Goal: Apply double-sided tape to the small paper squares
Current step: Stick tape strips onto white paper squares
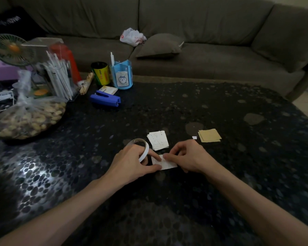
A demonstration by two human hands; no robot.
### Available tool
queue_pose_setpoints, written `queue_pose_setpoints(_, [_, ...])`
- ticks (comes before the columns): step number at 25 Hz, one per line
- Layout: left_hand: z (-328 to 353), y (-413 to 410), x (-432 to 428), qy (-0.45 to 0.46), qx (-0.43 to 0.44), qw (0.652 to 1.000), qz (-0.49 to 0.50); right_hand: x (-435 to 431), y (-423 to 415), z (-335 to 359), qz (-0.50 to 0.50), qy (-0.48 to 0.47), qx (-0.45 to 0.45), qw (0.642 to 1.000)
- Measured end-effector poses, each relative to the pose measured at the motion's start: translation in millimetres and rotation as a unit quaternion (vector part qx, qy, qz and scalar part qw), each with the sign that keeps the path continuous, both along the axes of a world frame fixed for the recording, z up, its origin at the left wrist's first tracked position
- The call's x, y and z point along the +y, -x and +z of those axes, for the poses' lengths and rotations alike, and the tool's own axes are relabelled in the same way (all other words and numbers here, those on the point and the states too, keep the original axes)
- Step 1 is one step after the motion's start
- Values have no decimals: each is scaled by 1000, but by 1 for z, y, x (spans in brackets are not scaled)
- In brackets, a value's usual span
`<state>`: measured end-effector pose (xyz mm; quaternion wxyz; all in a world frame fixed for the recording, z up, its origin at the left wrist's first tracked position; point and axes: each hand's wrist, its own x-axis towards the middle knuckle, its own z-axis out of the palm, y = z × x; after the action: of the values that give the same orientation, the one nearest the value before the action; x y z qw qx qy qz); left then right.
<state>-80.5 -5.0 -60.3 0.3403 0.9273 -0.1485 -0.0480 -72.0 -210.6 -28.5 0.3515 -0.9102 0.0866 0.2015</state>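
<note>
- Square lies on the table, between both hands.
- Right hand, fingers curled, pinches its upper edge.
- Left hand grips the roll, thumb on the square.
- White stack just behind; tan stack to its right.

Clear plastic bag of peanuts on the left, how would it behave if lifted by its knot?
The clear plastic bag of peanuts would likely sag and shift, as it slumps wide on the dark table. Being full, it probably feels heavy.

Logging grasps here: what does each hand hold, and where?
Left hand grips the tape roll by its rim; right hand pinches the paper square at its upper edge.
</note>
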Motion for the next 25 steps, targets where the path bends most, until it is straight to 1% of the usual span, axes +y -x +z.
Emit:
queue_pose_setpoints(4, [2, -4, -2, 13, 7, 1000, -12, 5, 3, -4, 0, 27, -34, 999])
queue_pose_setpoints(6, [3, -7, -1, 7, 21, 1000, -14, 5, 3, -4, 3, 35, -36, 999])
queue_pose_setpoints(11, [3, -11, -4, -12, 54, 998, -6, -2, 2, 6, -46, -53, 17, 997])
queue_pose_setpoints(13, [3, -11, -5, -10, 57, 998, -2, -3, 1, 4, -63, -82, 0, 995])
queue_pose_setpoints(14, [4, -11, -5, -10, 59, 998, -1, -2, 1, 1, -61, -87, -26, 994])
queue_pose_setpoints(17, [6, -11, -4, -4, 63, 998, -3, 2, -3, -6, -22, -33, -152, 988])
queue_pose_setpoints(20, [9, -10, -1, -2, 60, 998, 2, 8, -8, -13, 37, 60, -261, 963])
queue_pose_setpoints(22, [8, -11, 2, 14, 47, 999, 24, 13, -13, -20, 85, 127, -302, 941])
queue_pose_setpoints(25, [8, -15, 7, 19, 36, 997, 64, 20, -18, -26, 111, 190, -305, 927])
